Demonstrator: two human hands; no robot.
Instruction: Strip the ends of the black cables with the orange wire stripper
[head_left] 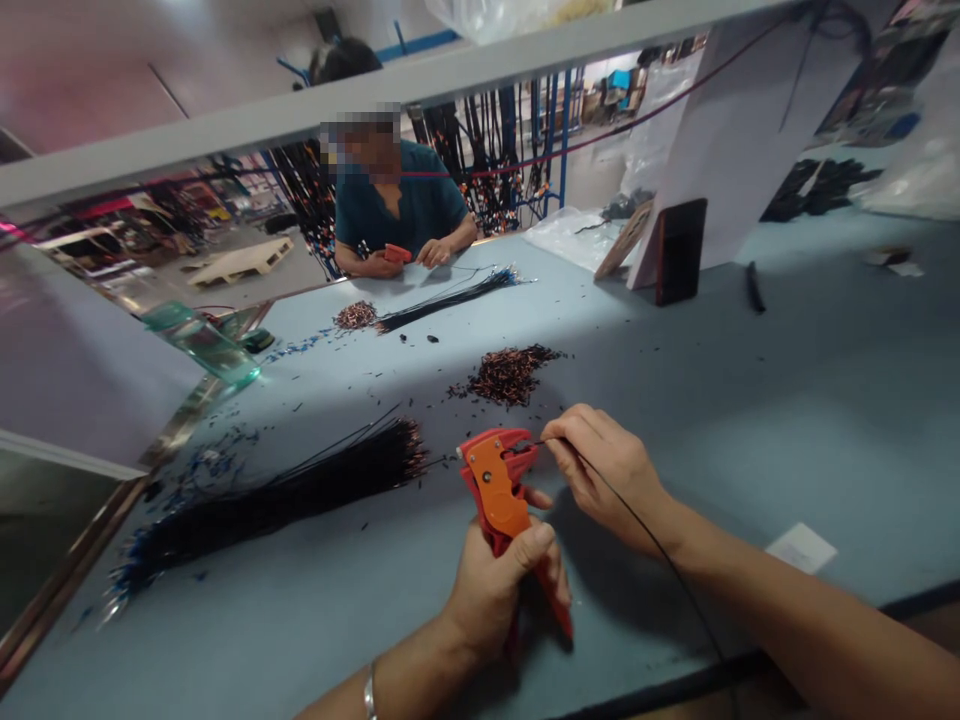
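Observation:
My left hand is wrapped round the handles of an orange and red wire stripper, its head raised over the table. Between the thumb and fingers of my right hand is a thin black wire. The wire's end reaches the stripper's jaws, and its length trails down past my right forearm to the table's front edge. Left of the stripper lies a thick bundle of black wires with copper-coloured ends at the right. Beyond my hands sits a heap of short black and copper offcuts.
Across the table a person holds a red tool near a smaller wire bundle and another offcut pile. A green bottle lies tilted at the left. A phone leans at a white post. A white card lies front right.

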